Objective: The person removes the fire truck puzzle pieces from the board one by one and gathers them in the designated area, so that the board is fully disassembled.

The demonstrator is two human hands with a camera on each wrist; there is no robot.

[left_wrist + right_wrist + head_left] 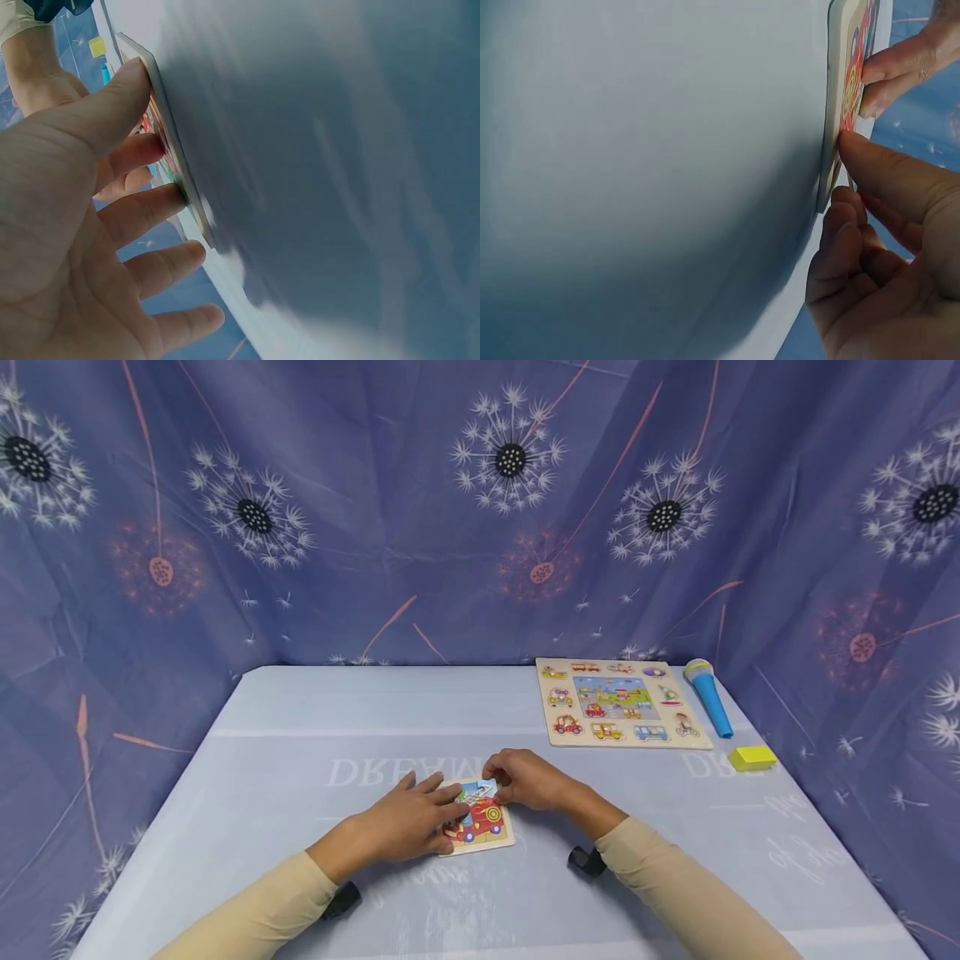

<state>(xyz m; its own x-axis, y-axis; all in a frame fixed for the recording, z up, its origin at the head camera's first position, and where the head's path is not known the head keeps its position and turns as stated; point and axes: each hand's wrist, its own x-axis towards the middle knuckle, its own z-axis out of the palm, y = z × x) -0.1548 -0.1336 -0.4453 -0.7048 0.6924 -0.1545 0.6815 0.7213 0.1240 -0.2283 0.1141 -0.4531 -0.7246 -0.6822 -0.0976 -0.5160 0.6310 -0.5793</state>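
A small square jigsaw puzzle with a red fire truck picture lies in a pale wooden frame on the table. My left hand rests over its left side with fingers spread. In the left wrist view, the left thumb presses at the frame's near edge while some fingertips touch the picture. At the far right corner my right hand pinches a light-coloured puzzle piece between thumb and curled fingers. The right wrist view shows the thumb at the board's surface, with the piece's thin edge mostly hidden by fingers.
Back right on the table lies a wooden vehicle peg puzzle. Beside it are a blue toy microphone and a yellow block. A dandelion-patterned curtain hangs behind and along both sides.
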